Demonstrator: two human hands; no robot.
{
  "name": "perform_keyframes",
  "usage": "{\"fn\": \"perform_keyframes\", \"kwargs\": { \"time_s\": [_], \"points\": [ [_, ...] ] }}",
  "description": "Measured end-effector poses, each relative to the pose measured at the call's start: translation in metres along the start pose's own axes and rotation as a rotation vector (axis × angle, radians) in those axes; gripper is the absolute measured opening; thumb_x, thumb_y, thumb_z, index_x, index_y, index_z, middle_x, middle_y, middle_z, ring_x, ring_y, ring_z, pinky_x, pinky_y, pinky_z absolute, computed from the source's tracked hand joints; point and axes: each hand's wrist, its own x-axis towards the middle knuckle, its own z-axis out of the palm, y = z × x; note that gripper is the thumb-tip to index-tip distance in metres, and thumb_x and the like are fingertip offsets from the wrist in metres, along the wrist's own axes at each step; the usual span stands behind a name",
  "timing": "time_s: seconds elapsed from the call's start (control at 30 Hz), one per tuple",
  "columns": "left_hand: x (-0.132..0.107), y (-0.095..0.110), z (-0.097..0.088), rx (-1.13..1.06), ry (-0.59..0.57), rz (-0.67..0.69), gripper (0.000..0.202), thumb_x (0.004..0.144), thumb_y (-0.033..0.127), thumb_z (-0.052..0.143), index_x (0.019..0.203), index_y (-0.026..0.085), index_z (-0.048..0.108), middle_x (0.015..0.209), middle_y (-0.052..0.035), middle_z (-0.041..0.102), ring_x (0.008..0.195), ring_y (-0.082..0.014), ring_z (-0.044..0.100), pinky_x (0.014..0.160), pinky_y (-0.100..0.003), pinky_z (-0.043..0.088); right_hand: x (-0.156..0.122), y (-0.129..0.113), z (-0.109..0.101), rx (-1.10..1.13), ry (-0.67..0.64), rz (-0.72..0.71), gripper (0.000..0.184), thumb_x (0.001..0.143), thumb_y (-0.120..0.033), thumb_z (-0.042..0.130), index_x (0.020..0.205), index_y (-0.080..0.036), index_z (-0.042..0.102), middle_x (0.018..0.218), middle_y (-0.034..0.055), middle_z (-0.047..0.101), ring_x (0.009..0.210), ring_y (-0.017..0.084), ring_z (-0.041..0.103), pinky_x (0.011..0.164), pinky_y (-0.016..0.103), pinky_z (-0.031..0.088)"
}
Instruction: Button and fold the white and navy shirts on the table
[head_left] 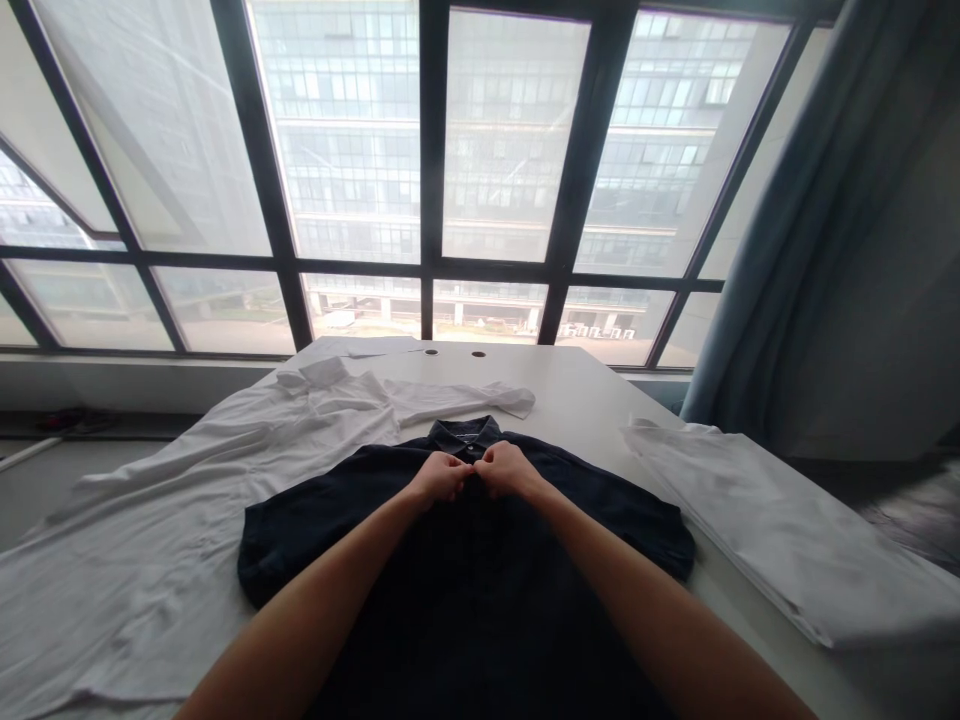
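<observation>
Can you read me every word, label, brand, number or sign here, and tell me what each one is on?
No text can be read.
Dark shirt: a pale mark inside the collar, possibly a label, too small to read.
White shirt: no lettering shows.
Building outside: no readable sign.

The head-worn camera looks forward and down past the nearby hands (510, 469), facing tall windows (517, 140).

Left grip (442, 476) and right grip (507, 469) pinch the dark shirt (480, 610).
</observation>
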Motion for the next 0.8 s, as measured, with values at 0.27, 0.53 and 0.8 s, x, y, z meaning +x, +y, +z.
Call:
{"fn": "perform_keyframes", "kwargs": {
  "time_s": [0.27, 0.53, 0.8],
  "points": [
    [-0.004, 0.001, 0.0, -0.064, -0.011, -0.001, 0.023, 0.089, 0.021, 0.057, 0.067, 0.013, 0.059, 0.049, 0.0048, 0.055, 0.033, -0.0056, 0.045, 0.036, -0.018, 0.028, 0.003, 0.027, 0.016, 0.497, -0.056, -0.051, 0.005, 0.076, -0.013, 0.058, 0.072, -0.016, 0.06, 0.057, -0.002, 0.064, 0.049, 0.012, 0.063, 0.04, 0.017, 0.041],
    [-0.001, -0.003, 0.004, -0.034, 0.0, 0.017, 0.022, 0.089, 0.024, 0.058, 0.069, 0.013, 0.06, 0.051, 0.005, 0.057, 0.033, -0.0044, 0.045, 0.037, -0.016, 0.028, -0.002, 0.036, 0.018, 0.557, -0.038, -0.122, 0.009, 0.082, -0.019, 0.055, 0.081, -0.015, 0.063, 0.065, 0.0009, 0.07, 0.052, 0.012, 0.064, 0.041, 0.017, 0.042],
    [-0.002, -0.003, 0.004, -0.033, -0.034, -0.005, 0.03, 0.093, 0.033, 0.054, 0.074, 0.011, 0.064, 0.056, 0.0013, 0.062, 0.035, -0.0058, 0.047, 0.039, -0.018, 0.032, 0.0, 0.038, 0.026, 0.438, 0.053, -0.198, 0.006, 0.078, -0.021, 0.061, 0.077, -0.016, 0.061, 0.061, 0.0008, 0.067, 0.05, 0.013, 0.063, 0.044, 0.019, 0.044]
  ]
}}
